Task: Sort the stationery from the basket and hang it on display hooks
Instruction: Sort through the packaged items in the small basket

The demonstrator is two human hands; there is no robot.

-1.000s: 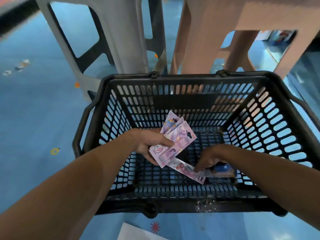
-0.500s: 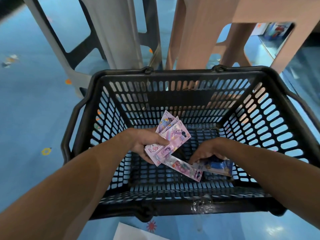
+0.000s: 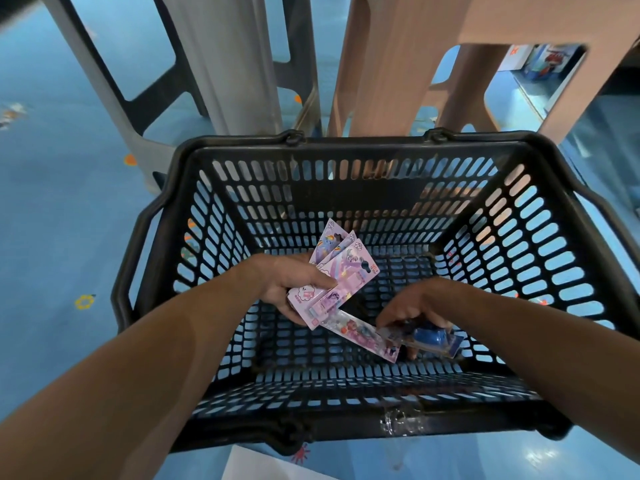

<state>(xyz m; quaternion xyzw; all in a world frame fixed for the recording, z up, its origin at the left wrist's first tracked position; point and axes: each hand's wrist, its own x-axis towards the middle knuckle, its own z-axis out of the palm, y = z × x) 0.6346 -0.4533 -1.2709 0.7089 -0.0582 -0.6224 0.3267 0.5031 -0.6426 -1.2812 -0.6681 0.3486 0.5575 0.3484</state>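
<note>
A glossy blue floor fills the scene, dotted with small stickers, among them a yellow one to the left. A black slotted basket stands on it. Just beyond the basket's far rim stand a grey stool and a brown stool side by side, both with their tops cut off by the frame. Between the brown stool's legs, at upper right, a low shelf of boxed goods shows, too blurred to read. Both forearms reach down inside the basket. The left hand grips a fan of pink cards, thumb pressed across their faces and fingers hidden beneath. The right hand is curled over a blue pack low near the basket bottom, covering most of it, so what the pack contains cannot be told. A long pink pack slants between the two hands, one end tucked under the cards and the other at the right fingertips. Which hand carries it cannot be told. A scrap of clear film clings to the near rim, and a white sheet is cut off by the bottom edge.
</note>
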